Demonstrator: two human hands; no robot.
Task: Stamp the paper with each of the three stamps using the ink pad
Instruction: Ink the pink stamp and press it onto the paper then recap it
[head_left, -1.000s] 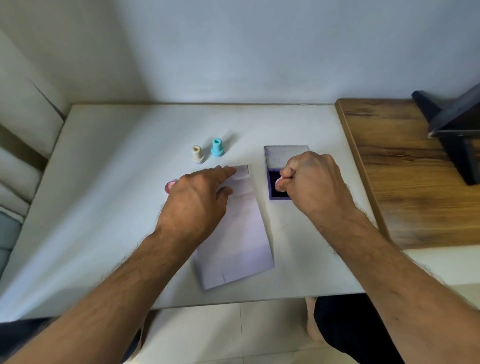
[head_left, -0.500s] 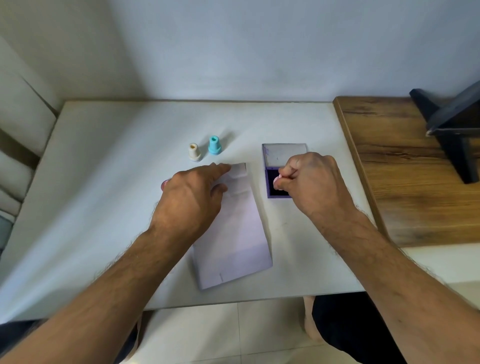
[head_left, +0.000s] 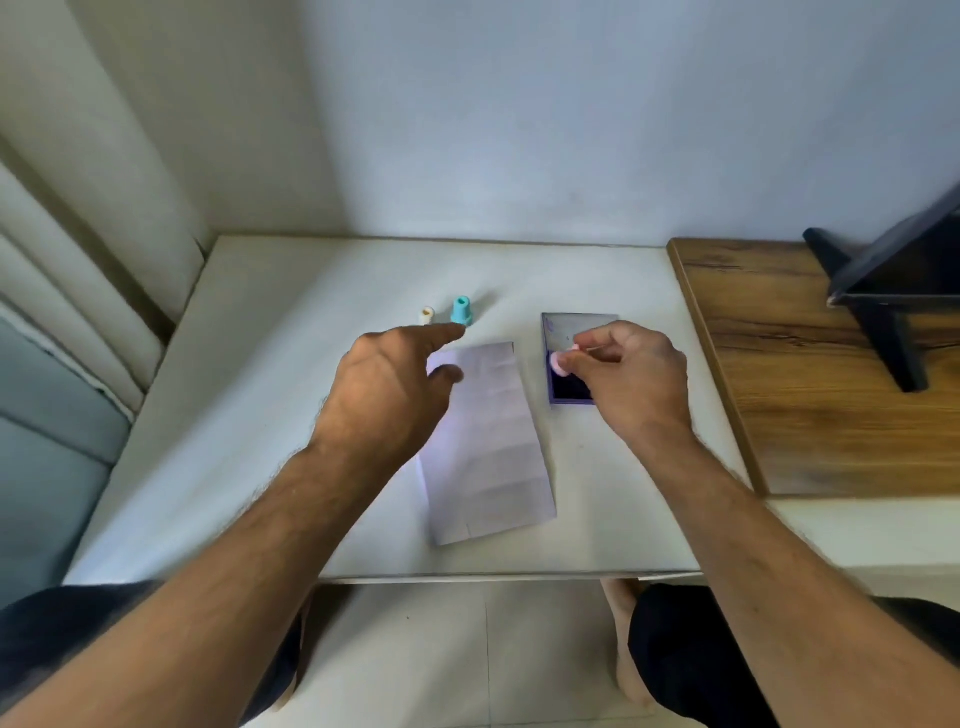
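A folded white paper (head_left: 488, 447) lies on the white table (head_left: 249, 426). To its right sits the open purple ink pad (head_left: 569, 391) with its lid (head_left: 574, 327) flipped back. My right hand (head_left: 631, 382) pinches a pink stamp (head_left: 560, 362), tilted, just above the pad's dark ink. My left hand (head_left: 387, 395) hovers over the paper's upper left corner, fingers apart, holding nothing. A teal stamp (head_left: 461, 310) and a cream stamp (head_left: 426, 315) stand upright beyond the paper, near my left fingertips.
A wooden table (head_left: 831, 415) adjoins the white table on the right, with a black stand (head_left: 883, 296) on it. A wall runs behind, cushions lie along the left side, and my knees show below the front edge.
My right hand has lifted the pink stamp off the ink pad. My left hand has risen from the paper and reached forward toward the teal stamp. The view has tilted up.
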